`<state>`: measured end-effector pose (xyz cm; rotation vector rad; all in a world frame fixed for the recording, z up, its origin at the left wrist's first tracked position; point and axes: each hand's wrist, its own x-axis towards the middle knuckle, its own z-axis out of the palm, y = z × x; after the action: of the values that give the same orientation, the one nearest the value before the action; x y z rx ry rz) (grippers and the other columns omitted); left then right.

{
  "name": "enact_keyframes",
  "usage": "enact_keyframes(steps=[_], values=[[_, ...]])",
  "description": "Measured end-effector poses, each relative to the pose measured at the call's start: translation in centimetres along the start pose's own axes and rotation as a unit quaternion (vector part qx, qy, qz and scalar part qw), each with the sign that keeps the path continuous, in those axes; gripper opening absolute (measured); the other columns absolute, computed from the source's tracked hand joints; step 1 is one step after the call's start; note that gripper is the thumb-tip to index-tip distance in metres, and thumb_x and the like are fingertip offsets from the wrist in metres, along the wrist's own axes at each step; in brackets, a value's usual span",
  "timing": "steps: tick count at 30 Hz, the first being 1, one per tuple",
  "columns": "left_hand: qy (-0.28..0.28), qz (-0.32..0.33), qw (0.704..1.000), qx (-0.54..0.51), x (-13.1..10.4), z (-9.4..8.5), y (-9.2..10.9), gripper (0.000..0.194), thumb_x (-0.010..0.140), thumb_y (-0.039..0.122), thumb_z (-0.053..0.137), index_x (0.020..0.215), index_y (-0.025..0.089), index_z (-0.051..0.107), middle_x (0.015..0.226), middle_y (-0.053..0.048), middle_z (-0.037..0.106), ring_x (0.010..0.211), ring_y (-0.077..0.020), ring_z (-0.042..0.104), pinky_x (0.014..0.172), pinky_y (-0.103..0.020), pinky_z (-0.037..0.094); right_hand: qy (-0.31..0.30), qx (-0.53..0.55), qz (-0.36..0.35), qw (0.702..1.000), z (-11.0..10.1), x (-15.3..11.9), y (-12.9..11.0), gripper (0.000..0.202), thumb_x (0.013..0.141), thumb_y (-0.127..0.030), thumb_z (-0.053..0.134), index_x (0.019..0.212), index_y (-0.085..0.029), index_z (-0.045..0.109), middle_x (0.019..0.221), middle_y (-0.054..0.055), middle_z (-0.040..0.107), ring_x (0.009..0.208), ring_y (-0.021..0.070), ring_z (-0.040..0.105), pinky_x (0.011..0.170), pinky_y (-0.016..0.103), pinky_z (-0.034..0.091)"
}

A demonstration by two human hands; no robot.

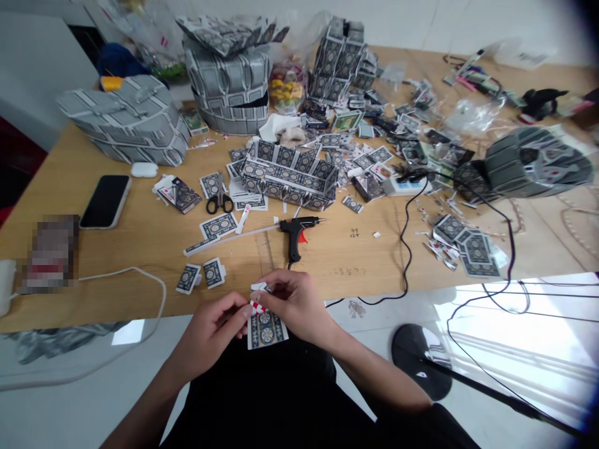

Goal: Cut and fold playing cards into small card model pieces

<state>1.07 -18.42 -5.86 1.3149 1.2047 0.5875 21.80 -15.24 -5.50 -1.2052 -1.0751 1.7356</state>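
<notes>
A patterned playing card (266,332) with a red and white piece at its top is held over my lap, just off the table's front edge. My left hand (219,324) pinches its left side, and my right hand (294,302) grips its upper right part. Beyond my hands, a black glue gun (296,237) with a red trigger lies on the table. To its left are a long white-edged strip (229,239), a patterned card (219,226) and black scissors (219,201). Two small folded cards (188,278) lie nearer the front edge.
An open card box (287,178) stands mid-table. Behind are card-built bags (229,81) and scattered cards. A phone (105,201) lies left. A power strip (406,185) with black cables is at the right, above a round black stand base (421,358) on the floor.
</notes>
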Motion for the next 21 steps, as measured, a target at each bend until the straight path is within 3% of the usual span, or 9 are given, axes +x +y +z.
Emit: enact_keyframes(steps=[5,15,21], values=[[-0.01,0.011,0.999,0.036,0.01,-0.2,0.34,0.032,0.108,0.044,0.058,0.089,0.021,0.069,0.071,0.002,0.066,0.064,-0.0131,0.064,0.064,-0.023,0.052,0.008,-0.014,-0.006,1.0,0.0,-0.14,0.21,0.036,0.077,-0.043,0.097,0.092,-0.015,0.08,0.075,0.001,0.074,0.066,0.0146,0.062,0.064,0.028,0.046],[0.025,0.057,0.985,0.162,-0.54,0.36,0.92,0.033,0.111,0.04,0.049,0.088,0.023,0.064,0.067,0.002,0.068,0.062,-0.0156,0.065,0.062,-0.026,0.047,0.018,-0.03,-0.007,0.999,0.2,-0.11,0.12,0.035,0.077,-0.044,0.096,0.091,-0.017,0.079,0.073,0.0,0.072,0.065,0.0153,0.061,0.062,0.029,0.046],[0.036,0.073,0.98,0.18,-0.63,0.31,0.94,0.032,0.112,0.038,0.047,0.09,0.023,0.064,0.068,0.003,0.068,0.062,-0.0157,0.064,0.062,-0.026,0.045,0.024,-0.022,-0.011,0.999,0.15,-0.22,-0.36,0.034,0.076,-0.042,0.096,0.091,-0.017,0.078,0.072,0.0,0.07,0.065,0.0148,0.061,0.063,0.028,0.049]])
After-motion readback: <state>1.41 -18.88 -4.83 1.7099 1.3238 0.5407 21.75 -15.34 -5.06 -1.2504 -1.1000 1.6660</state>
